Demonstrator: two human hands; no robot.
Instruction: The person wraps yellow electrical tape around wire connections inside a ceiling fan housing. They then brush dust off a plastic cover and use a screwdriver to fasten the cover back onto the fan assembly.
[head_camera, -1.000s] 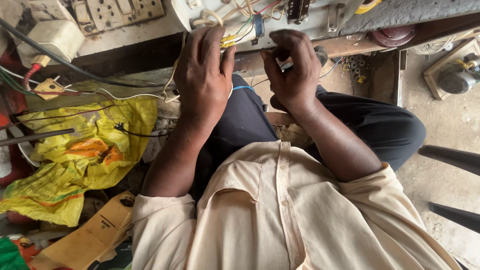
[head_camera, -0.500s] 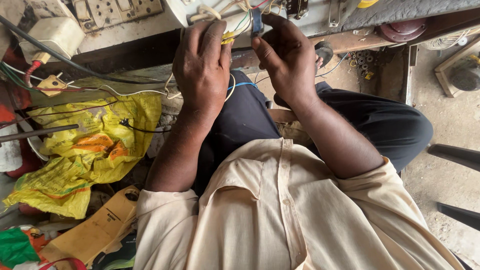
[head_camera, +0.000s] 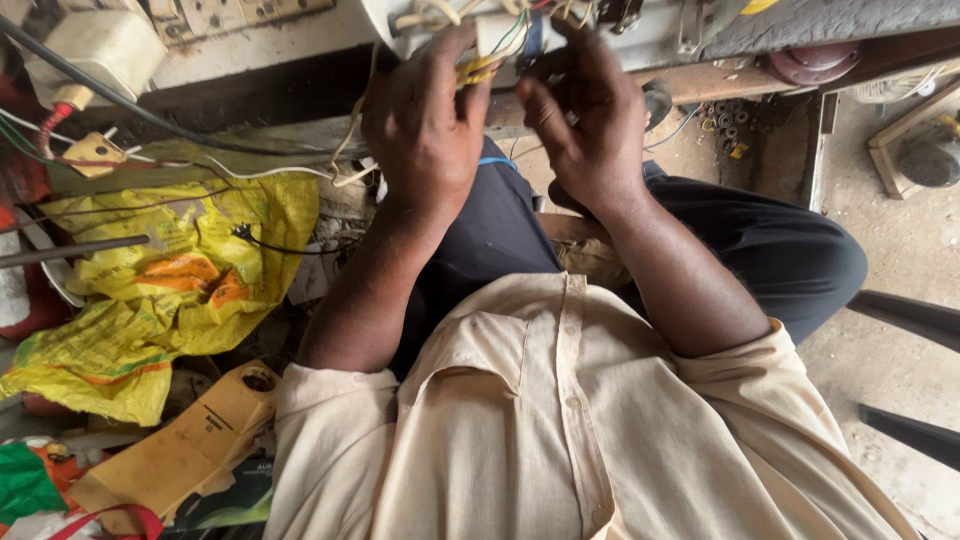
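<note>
My left hand (head_camera: 425, 125) is raised in front of me, its fingers pinching a bundle of thin yellow, green and white wires (head_camera: 490, 55) that run up to a white electrical unit (head_camera: 620, 25) at the top edge. My right hand (head_camera: 590, 120) is close beside it, fingers curled around a small part of the same wire bundle. What sits inside the right fingers is partly hidden. Both hands are over my dark trousers (head_camera: 500, 230).
A crumpled yellow bag (head_camera: 170, 280) lies on the left, with loose white and black wires (head_camera: 250, 170) across it. A white box (head_camera: 90, 50) and a socket strip (head_camera: 230, 12) sit at top left. A yellow plastic piece (head_camera: 190, 440) lies at lower left. Bare ground (head_camera: 890, 330) is on the right.
Both hands have drawn closer together and risen toward the wire bundle at the white unit. The view has shifted slightly.
</note>
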